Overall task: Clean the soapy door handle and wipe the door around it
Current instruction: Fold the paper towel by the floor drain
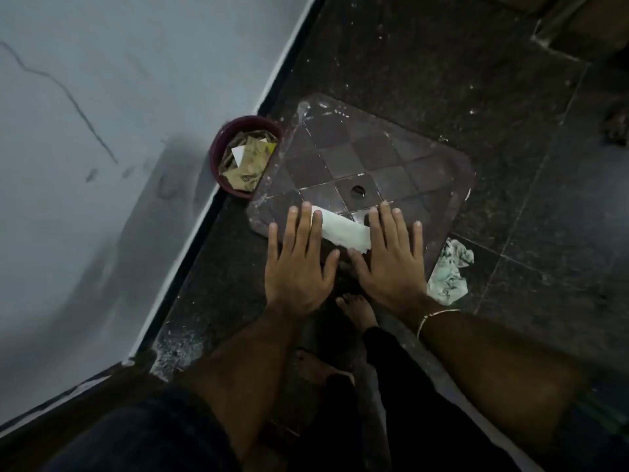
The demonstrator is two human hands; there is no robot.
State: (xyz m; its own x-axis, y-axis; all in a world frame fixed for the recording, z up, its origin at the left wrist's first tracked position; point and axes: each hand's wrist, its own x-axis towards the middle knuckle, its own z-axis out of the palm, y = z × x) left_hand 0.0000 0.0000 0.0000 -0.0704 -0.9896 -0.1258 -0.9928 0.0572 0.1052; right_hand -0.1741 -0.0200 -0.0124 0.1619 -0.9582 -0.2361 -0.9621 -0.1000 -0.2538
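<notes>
I look straight down. My left hand (299,264) and my right hand (391,258) are held out flat, fingers spread and straight, side by side above a dark plastic stool seat (374,158). A folded white cloth (345,233) lies on the seat's near edge and shows between the two hands; neither hand grips it. A crumpled pale green cloth (449,272) lies on the floor to the right of the stool. No door or door handle is in view.
A maroon bucket (218,155) with paper scraps inside stands against the pale wall (85,165) on the left. The floor (510,97) is dark speckled tile with white spatter. My bare feet (357,310) stand under the hands.
</notes>
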